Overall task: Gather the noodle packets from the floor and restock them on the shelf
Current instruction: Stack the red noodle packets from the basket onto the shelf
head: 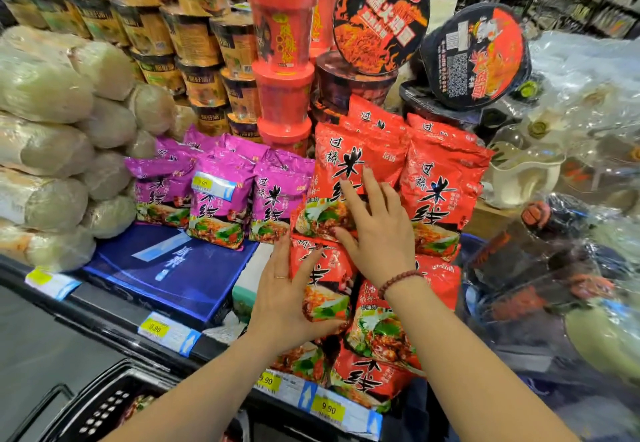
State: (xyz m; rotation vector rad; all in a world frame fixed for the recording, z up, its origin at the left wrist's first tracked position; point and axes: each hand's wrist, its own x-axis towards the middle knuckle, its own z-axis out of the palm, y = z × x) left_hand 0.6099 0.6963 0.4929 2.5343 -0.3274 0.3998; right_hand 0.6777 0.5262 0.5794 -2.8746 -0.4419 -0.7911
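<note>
Both hands are at the shelf and close together, the right hand (377, 233) just above and beyond the left hand (284, 296). The left hand grips a red noodle packet (325, 285), with its thumb hooked under the packet's lower edge and its fingers spread up the left side and across the front. The right hand lies flat with straight, spread fingers pressed on the front of an upright red packet (332, 167), its thumb touching the top of the packet the left hand holds. A beaded bracelet (398, 280) circles the right wrist and a thin ring (280, 277) sits on a left finger. To the right of the right hand stands another row of red packets (446, 192), leaning against the one being pressed. Below the right forearm more red packets (374, 334) lie piled down to the shelf edge (104, 320), where yellow price tags (327, 408) are fixed. To the left of both hands stand purple noodle packets (221, 206), and just in front of these lies a flat blue box (173, 268). Beyond the hands rise stacked red cups (282, 25) and black bowl noodles (381, 15). Far left of the hands are pale wrapped bundles (45, 95). Under the left forearm, part of a dark basket (104, 407) shows.
</note>
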